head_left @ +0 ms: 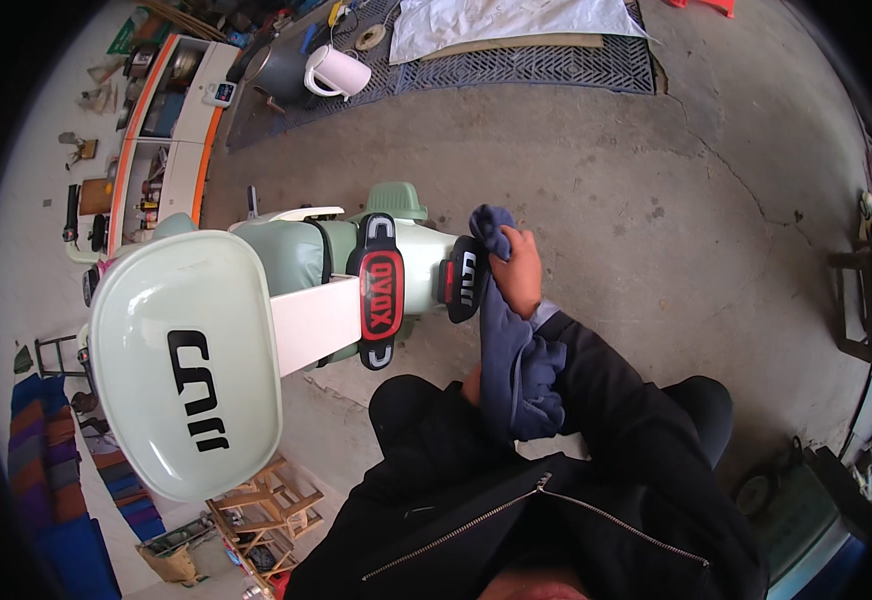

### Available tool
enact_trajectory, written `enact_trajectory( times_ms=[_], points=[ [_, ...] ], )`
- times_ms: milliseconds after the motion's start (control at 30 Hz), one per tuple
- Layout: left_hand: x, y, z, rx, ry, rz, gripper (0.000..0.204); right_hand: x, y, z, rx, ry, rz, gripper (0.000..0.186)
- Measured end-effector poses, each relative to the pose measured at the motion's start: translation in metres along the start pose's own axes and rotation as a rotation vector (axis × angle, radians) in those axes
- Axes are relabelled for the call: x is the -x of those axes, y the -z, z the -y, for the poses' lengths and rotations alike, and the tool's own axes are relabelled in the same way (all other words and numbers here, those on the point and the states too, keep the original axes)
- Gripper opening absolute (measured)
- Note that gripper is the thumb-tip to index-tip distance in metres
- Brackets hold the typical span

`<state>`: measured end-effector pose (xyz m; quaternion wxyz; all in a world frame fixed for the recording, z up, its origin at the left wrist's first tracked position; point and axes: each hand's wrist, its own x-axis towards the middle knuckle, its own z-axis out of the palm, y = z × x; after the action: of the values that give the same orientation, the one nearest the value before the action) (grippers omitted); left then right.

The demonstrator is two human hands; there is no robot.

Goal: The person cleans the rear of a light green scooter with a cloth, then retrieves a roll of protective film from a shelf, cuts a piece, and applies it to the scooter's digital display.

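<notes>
A pale green scooter [311, 318] stands at left, its rear end toward me. A large glossy rounded top box [226, 300] sits on it, with a red and black tail light [383, 345] behind. My right hand [518, 272] is closed around a bunched blue-grey cloth [506, 335]. The cloth's upper end lies against the black tail piece [464, 285] at the scooter's rear tip, and the rest hangs down in folds. Only a bit of my left hand [472, 384] shows beside the cloth, above my dark-clothed knee; its fingers are hidden.
A cabinet with orange edges [171, 150] stands at far left. Beyond the scooter are a pink-white jug [337, 72] and a dark grid mat [536, 68]. Small wooden stools [266, 510] stand at lower left. A cracked concrete floor [696, 230] stretches to the right.
</notes>
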<state>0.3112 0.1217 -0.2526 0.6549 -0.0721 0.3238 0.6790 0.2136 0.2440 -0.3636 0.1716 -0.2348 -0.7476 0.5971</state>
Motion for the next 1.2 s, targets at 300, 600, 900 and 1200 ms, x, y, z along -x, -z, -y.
enact_trajectory(
  times_ms=[300,600,900,1200],
  points=[
    [-0.010,-0.008,0.000,0.179,0.091,0.051,0.034,0.014,0.021,-0.008,0.281,-0.037,0.391,0.041],
    [-0.021,0.001,0.020,0.421,0.282,0.005,0.036,0.011,0.038,-0.005,0.119,-0.267,0.386,0.033],
    [-0.016,0.018,0.026,-0.144,-0.125,-0.050,0.036,-0.021,0.019,-0.008,0.229,0.043,0.449,0.051],
    [-0.025,0.027,0.031,-0.843,-0.257,0.020,0.036,0.015,0.037,-0.015,0.471,-0.304,0.813,0.033]
  ],
)
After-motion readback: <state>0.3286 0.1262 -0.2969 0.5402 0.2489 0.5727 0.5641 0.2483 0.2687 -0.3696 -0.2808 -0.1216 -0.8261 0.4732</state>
